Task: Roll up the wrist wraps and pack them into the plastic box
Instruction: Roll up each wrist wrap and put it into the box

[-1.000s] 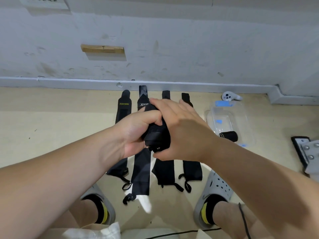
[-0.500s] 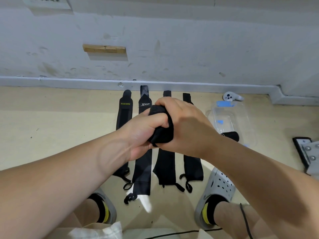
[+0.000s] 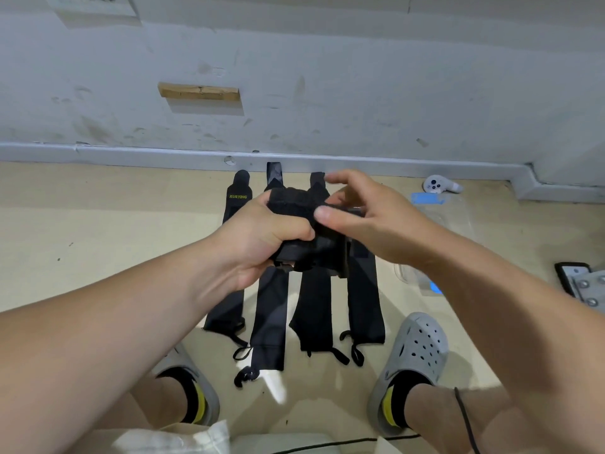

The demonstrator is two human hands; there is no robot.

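Mid-roll: grips roll (image 3: 294,204) in left hand (image 3: 262,231), pinches its loose end with right hand (image 3: 376,224). Next, likely calls for fastening tight, then carrying to box (image 3: 455,208).

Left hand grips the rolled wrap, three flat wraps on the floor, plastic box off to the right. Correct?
Not three: the head view shows four flat wraps on the floor. The rest holds: the left hand grips the rolled wrap, and the plastic box sits off to the right.
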